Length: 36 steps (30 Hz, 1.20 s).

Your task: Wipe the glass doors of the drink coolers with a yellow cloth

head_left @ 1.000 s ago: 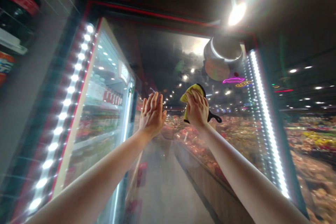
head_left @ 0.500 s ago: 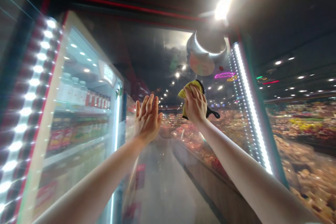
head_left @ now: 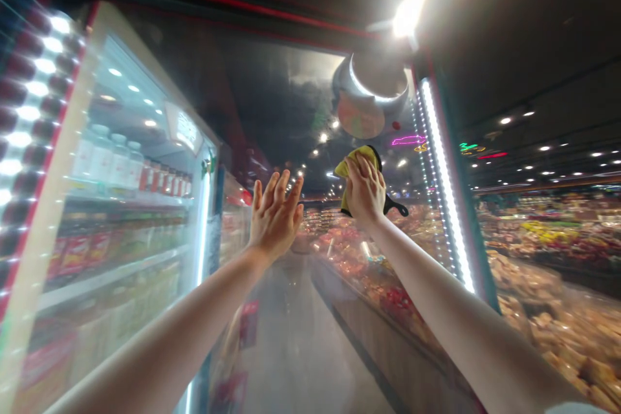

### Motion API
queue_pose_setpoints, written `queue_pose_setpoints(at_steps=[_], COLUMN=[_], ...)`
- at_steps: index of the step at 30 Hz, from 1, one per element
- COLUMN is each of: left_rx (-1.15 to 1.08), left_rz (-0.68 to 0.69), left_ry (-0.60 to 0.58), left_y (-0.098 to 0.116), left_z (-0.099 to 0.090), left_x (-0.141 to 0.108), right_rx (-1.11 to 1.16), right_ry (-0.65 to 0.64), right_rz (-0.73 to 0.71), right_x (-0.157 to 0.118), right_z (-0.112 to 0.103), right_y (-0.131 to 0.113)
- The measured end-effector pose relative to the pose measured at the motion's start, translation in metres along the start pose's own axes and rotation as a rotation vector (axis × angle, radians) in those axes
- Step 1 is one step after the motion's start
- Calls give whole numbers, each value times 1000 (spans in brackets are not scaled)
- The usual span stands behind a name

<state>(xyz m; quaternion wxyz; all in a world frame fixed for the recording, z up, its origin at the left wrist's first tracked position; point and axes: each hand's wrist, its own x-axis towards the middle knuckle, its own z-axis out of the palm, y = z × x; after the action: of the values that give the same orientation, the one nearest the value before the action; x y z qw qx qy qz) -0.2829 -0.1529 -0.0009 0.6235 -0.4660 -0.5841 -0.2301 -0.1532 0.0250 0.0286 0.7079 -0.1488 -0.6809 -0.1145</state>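
Note:
My left hand (head_left: 276, 213) is raised with its fingers spread, palm turned to a clear glass panel (head_left: 252, 103), and appears to rest on it. Nothing is in that hand. To its right, my right hand (head_left: 366, 191) presses a folded yellow cloth with a dark edge (head_left: 348, 168) to the glass, fingers bent over it. A black handle with a hole in its end (head_left: 398, 208) sticks out beside the right hand; what it belongs to is hidden behind the hand and cloth.
A lit drinks fridge (head_left: 130, 200) with bottles stands left. An LED strip (head_left: 449, 187) runs down the right frame. A white rounded shape (head_left: 371, 97) shows high on the glass. Piled packaged goods (head_left: 557, 310) lie right; a grey floor aisle (head_left: 295, 336) shows through the panel.
The fridge and frame have shifted left in view. My right hand and the cloth sit slightly further right along the glass. My left hand's fingers are a little more spread.

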Motion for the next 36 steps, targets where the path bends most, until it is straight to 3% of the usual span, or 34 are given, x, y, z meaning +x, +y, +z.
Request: queue_pose_setpoints(at_steps=[4,8,11,14,16,19,23,27,31,33,36], left_rx=[4,24,31,26,24,7,-27,-30,-44,-58,-56], left_rz=[-22,-56,-56,-12,25,84,95,74,87,102,121], left_ry=[24,64,55,13,-11,-28,-19,4,9,20,43], left_y=[8,20,25,27,31,44,70,86,90,95,108], left_z=[6,14,16,16,18,25,40,49,53,56,64], left_x=[1,12,12,5,2,6,21,28,26,28,36], right_rx=[3,26,-19,-40,-25,7,2,-12,-31,-29,-24], right_ry=[-69,-80,-46,19,55,17,-44,17,73,38,-37], right_rz=[-128,-220,-133,15,50,-85,-206,-39,104,18,-141], right_x=[-10,27,40,17,-6,-21,9,26,-5,-15,-3], right_z=[1,-2,-7,-10,-10,-9,-14,-23,-24,-23,-23], right_y=[-12,0,30,52,53,42,48,89,109,105,101])
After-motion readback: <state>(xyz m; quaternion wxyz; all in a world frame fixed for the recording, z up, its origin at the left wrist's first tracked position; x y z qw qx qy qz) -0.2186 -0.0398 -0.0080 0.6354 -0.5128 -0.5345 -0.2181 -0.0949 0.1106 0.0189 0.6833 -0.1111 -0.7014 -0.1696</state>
